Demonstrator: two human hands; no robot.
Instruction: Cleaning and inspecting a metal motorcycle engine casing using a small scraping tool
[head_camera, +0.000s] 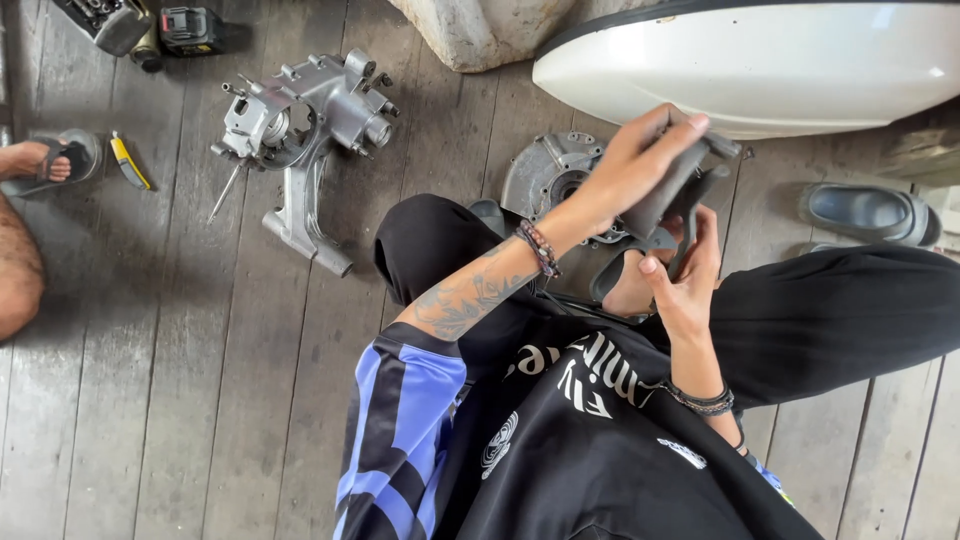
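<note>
My left hand (630, 170) and right hand (685, 285) clamped the dark grey metal part (672, 190); its long axis ran diagonally, pointing up-right beyond my fingers.

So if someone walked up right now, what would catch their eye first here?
Probably the two hands raised at centre right: the left hand and right hand together grip a dark grey metal part above the person's lap. Next, the silver engine casing lying on the wooden plank floor at upper left. Then the big white curved body panel along the top right edge.
</note>
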